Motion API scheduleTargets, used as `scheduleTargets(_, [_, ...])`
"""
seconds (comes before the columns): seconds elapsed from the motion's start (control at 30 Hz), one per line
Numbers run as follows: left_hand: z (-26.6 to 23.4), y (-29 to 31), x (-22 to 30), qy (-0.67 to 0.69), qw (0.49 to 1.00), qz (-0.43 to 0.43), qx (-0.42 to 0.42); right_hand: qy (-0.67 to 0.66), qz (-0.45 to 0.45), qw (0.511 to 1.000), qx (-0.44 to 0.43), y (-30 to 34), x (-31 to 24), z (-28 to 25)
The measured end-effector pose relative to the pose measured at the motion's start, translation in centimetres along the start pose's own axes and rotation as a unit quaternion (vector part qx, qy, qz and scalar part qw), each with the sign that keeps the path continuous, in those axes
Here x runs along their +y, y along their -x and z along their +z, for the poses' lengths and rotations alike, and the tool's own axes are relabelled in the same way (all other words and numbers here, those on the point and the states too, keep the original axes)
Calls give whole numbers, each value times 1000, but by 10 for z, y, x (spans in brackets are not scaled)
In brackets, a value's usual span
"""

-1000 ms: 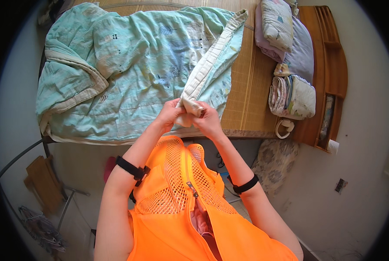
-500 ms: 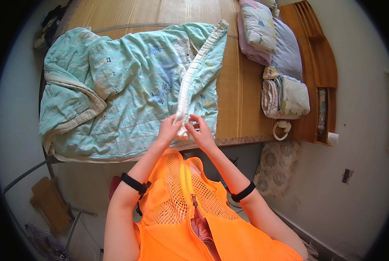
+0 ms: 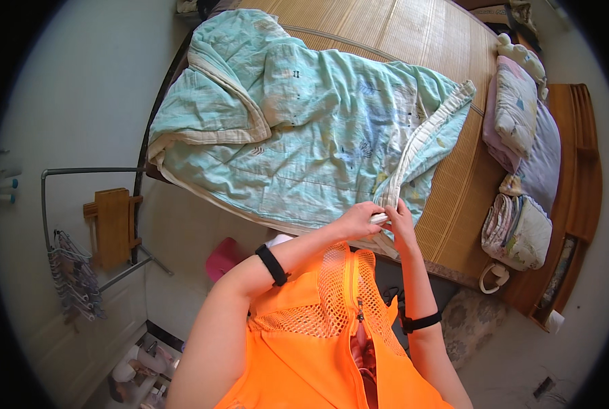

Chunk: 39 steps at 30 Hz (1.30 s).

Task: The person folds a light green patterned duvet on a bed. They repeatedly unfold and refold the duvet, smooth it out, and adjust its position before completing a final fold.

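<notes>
A mint-green printed quilt (image 3: pixel 311 153) with a cream border lies spread over the near part of a bed, its left side partly folded over. Along its right side the cream-bordered edge is turned back in a long strip. Both hands are at the near end of that strip, close to the bed's front edge. My left hand (image 3: pixel 360 221) pinches the cream border. Just to the right, my right hand (image 3: pixel 401 225) has its fingers closed on the same edge. Some fingertips are hidden by the fabric.
The bed has a woven bamboo mat (image 3: pixel 464 215). Folded bedding (image 3: pixel 519 232), a pillow (image 3: pixel 546 157) and a plush toy (image 3: pixel 522 58) lie by the wooden headboard (image 3: pixel 580 177) on the right. A metal rack (image 3: pixel 93 170) with hangers (image 3: pixel 76 276) and a pink object (image 3: pixel 224 259) stand at left.
The view has swung left, so bed and quilt appear farther right and tilted. Both hands stay at the near end of the turned-back quilt edge, the left now gripping its border.
</notes>
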<state>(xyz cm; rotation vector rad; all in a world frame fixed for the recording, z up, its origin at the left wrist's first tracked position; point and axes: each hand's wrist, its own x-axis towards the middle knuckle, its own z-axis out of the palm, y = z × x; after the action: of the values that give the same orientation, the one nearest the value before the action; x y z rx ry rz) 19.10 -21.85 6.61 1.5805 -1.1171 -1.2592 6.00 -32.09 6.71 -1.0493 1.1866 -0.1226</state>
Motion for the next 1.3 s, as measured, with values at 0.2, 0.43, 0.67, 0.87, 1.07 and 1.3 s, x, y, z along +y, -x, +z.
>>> scheduleTargets(0.2, [-35,2,-3,60,998,5,-3,16,-1,999,44,-18,-15,32])
scheduleTargets(0.43, [-164,26,-55,259,928,23,266,146,-318,926,140,-44,-88,205])
scheduleTargets(0.67, [-296,25,-210,3,880,-163,446,255,-158,950,-93,-71,-50,318])
scheduleTargets(0.87, [-296,-38,-257,-188,838,-293,420,-24,43,999,16,-71,-34,248])
scheduleTargets(1.07, [-312,-48,-281,-241,829,-332,380,-96,66,993,9,-51,-48,214])
scheduleTargets(1.3, [-324,35,-164,-121,903,-114,395,-32,16,998,-51,-47,-67,222])
